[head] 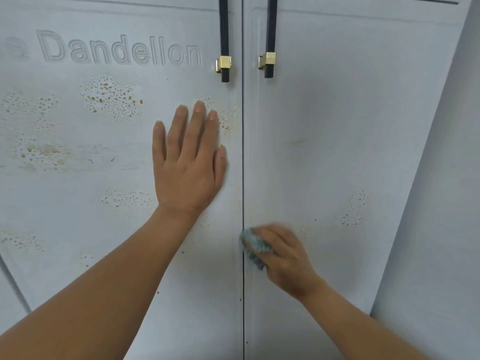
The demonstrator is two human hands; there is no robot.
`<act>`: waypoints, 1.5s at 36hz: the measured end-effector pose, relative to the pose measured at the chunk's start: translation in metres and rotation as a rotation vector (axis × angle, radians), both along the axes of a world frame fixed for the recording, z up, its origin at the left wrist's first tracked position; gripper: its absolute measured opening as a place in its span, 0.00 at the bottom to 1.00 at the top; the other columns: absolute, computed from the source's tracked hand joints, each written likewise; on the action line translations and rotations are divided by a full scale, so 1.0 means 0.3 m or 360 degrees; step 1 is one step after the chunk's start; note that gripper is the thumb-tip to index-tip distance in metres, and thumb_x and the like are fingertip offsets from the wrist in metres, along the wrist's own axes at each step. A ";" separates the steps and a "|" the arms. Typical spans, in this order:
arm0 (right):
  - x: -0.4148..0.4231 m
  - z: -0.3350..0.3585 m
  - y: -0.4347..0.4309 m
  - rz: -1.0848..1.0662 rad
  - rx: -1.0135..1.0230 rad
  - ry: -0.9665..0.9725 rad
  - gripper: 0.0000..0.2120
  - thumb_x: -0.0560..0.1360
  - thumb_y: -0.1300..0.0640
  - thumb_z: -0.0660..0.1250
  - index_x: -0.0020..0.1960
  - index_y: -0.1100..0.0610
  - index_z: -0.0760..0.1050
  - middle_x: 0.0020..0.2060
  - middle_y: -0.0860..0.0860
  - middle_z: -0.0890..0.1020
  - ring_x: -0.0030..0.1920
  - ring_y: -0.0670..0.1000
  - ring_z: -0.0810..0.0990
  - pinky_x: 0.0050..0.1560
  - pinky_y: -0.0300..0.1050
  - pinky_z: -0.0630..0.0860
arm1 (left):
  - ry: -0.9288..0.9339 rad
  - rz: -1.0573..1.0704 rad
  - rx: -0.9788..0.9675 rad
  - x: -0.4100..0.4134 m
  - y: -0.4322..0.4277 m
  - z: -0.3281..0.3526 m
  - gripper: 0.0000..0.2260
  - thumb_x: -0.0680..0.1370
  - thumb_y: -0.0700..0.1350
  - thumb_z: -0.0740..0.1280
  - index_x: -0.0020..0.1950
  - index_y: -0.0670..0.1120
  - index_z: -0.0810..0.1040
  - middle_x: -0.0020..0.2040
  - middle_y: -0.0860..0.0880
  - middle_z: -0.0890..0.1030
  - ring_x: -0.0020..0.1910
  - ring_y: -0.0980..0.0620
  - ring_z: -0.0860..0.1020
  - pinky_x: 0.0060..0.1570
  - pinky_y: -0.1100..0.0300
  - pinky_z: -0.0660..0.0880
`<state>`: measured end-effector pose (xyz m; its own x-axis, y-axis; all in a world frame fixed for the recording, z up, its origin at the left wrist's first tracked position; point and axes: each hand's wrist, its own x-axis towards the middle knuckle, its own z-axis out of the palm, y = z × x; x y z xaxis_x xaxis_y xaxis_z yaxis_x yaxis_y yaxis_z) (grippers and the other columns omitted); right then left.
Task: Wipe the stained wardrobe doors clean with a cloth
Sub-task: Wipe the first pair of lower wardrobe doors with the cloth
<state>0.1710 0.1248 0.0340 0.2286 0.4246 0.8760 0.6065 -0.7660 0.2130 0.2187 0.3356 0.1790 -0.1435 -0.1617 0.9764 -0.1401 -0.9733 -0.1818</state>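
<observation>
beside the dark seam between the doors, the right hand grips a bunched blue-green ribbed cloth, fingers curled over it. the cloth is pressed to the lower inner edge of the pale grey right wardrobe door. likely faults: the wad may snag in the seam and drag a door open, or a soiled cloth may smear residue instead of lifting it. the small contact patch could also miss the faint speckles up and to the right of this hand. the right forearm rises from lower right, and the hand is blurred. the left hand lies flat, fingers straight and close together, holding nothing. its palm is on the pale grey left wardrobe door, arm extended from lower left. orange-brown speckled stains to its left remain unwiped. above both hands hang dark ribbed bar handles with gold mounts.
</observation>
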 end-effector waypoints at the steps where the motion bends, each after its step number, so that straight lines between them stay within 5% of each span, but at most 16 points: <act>1: 0.006 -0.042 -0.015 -0.0028 -0.0079 0.0049 0.08 0.75 0.63 0.74 0.54 0.60 0.85 0.57 0.55 0.83 0.58 0.57 0.78 0.54 0.54 0.78 | 0.0000 0.0005 -0.0003 0.001 0.000 0.001 0.23 0.84 0.50 0.63 0.79 0.45 0.72 0.78 0.44 0.72 0.78 0.41 0.68 0.75 0.37 0.65; 10: 0.019 0.164 0.038 -0.0015 0.0336 -0.0119 0.17 0.80 0.66 0.57 0.58 0.63 0.84 0.55 0.60 0.82 0.55 0.61 0.77 0.60 0.50 0.75 | -0.0022 0.0000 0.0001 -0.010 0.002 0.004 0.23 0.84 0.50 0.63 0.78 0.45 0.73 0.78 0.44 0.72 0.78 0.41 0.69 0.75 0.37 0.66; 15: 0.003 -0.057 0.005 0.0007 0.0049 0.0053 0.09 0.77 0.65 0.69 0.56 0.60 0.84 0.56 0.56 0.83 0.56 0.58 0.79 0.55 0.54 0.78 | -0.0058 -0.0024 0.0032 0.004 0.013 -0.010 0.24 0.84 0.49 0.64 0.79 0.45 0.71 0.79 0.44 0.71 0.79 0.41 0.68 0.76 0.37 0.65; 18: -0.037 -0.097 -0.042 0.0006 0.0040 0.0174 0.12 0.77 0.66 0.68 0.58 0.58 0.84 0.57 0.56 0.82 0.57 0.58 0.78 0.57 0.52 0.78 | -0.0069 -0.0009 0.0046 0.009 0.018 -0.009 0.25 0.83 0.49 0.64 0.80 0.45 0.70 0.79 0.44 0.70 0.79 0.40 0.68 0.75 0.36 0.66; 22: -0.104 -0.016 -0.206 -0.0119 0.0578 0.0101 0.18 0.76 0.67 0.63 0.63 0.58 0.81 0.58 0.56 0.78 0.57 0.59 0.76 0.58 0.51 0.77 | 0.0017 -0.0076 0.0079 -0.028 0.019 -0.013 0.24 0.84 0.49 0.64 0.79 0.44 0.70 0.79 0.42 0.71 0.79 0.39 0.67 0.75 0.36 0.65; 28: -0.106 0.158 -0.543 -0.0644 0.1910 0.0237 0.21 0.79 0.66 0.63 0.70 0.54 0.75 0.57 0.48 0.71 0.59 0.54 0.76 0.63 0.53 0.76 | 0.0071 -0.0104 0.0124 -0.039 0.000 -0.139 0.29 0.83 0.48 0.65 0.82 0.40 0.64 0.82 0.42 0.65 0.82 0.41 0.62 0.76 0.34 0.62; 32: -0.066 0.144 -0.674 -0.0675 0.2280 0.0329 0.21 0.80 0.64 0.63 0.72 0.55 0.74 0.61 0.52 0.72 0.62 0.54 0.76 0.69 0.49 0.72 | 0.0106 -0.0076 0.0126 -0.013 0.004 -0.174 0.28 0.84 0.48 0.64 0.82 0.39 0.64 0.82 0.42 0.64 0.82 0.41 0.62 0.76 0.34 0.61; 40: 0.052 0.133 -0.598 -0.0628 0.2515 0.0254 0.24 0.78 0.70 0.60 0.71 0.56 0.74 0.63 0.54 0.73 0.64 0.55 0.75 0.67 0.39 0.68 | 0.0077 -0.0048 0.0152 0.011 -0.004 -0.185 0.29 0.84 0.48 0.64 0.82 0.38 0.63 0.82 0.40 0.64 0.82 0.39 0.61 0.77 0.33 0.60; 46: 0.003 0.082 -0.476 -0.0474 0.1955 0.0323 0.29 0.74 0.74 0.59 0.69 0.52 0.77 0.57 0.47 0.73 0.59 0.49 0.74 0.61 0.41 0.73 | 0.0086 -0.0035 0.0141 0.011 -0.006 -0.185 0.28 0.84 0.48 0.64 0.82 0.38 0.64 0.82 0.39 0.64 0.82 0.38 0.61 0.76 0.32 0.61; 54: 0.019 0.174 -0.589 -0.0506 0.2407 0.0239 0.23 0.79 0.69 0.58 0.70 0.52 0.76 0.58 0.50 0.73 0.61 0.51 0.76 0.69 0.44 0.71 | 0.0094 -0.0048 0.0127 0.008 -0.011 -0.179 0.27 0.84 0.48 0.63 0.81 0.38 0.65 0.81 0.39 0.66 0.81 0.38 0.63 0.77 0.33 0.60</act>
